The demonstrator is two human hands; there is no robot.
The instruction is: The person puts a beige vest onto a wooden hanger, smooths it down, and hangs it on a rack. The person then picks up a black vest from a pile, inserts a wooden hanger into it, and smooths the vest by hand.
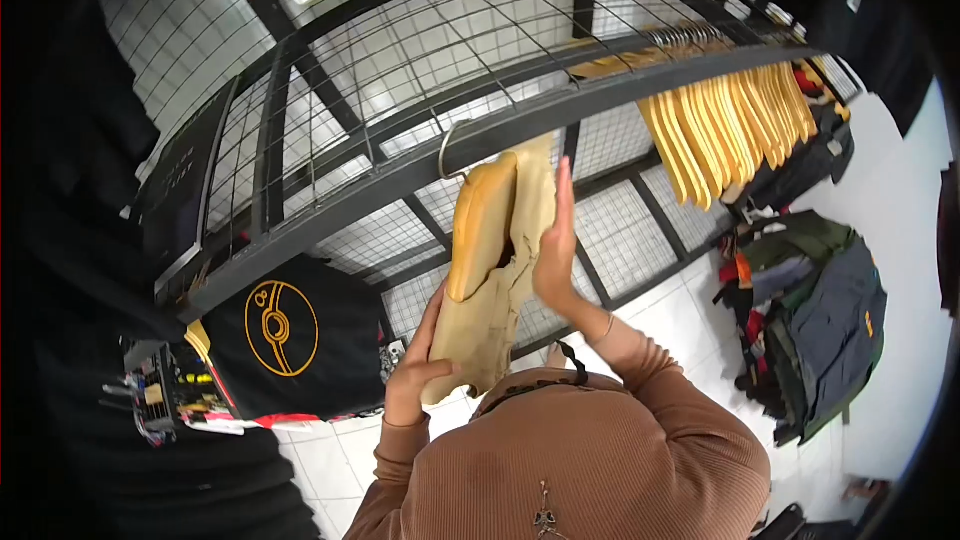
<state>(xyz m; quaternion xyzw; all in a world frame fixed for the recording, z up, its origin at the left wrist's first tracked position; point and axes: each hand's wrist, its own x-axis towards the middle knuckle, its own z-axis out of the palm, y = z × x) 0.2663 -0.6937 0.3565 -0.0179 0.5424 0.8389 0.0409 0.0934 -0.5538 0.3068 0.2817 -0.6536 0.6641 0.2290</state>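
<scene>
Cloth [475, 335] of a light tan colour hangs in front of the person, with a thick wooden hanger [475, 225] at its top left part. The hanger is tilted, and its metal hook [446, 152] goes over a black bar [610, 95] of the wire rack [430, 35]. There is a dark gap between the hanger and part of the cloth.

The left hand [412, 375] is low down, at the left edge of the cloth. Its grip is closed on that edge, with the thumb on the front. The right hand [556, 260] is at the other side, by the right edge. Its grip is wide open and holds nothing; the hand is flat, with its fingers pointing up. I cannot tell if it touches the cloth.

A row of yellow-brown hangers [725, 130] hangs close together on the right side of the rack. To the left is a black piece of clothing [335, 325] with a yellow round picture on it. Far to the right, dark clothes [835, 290] hang in a bunch above the white tile floor [685, 335]. The person wears a brown ribbed top [590, 450] and a thin bracelet [606, 327] by the right hand.
</scene>
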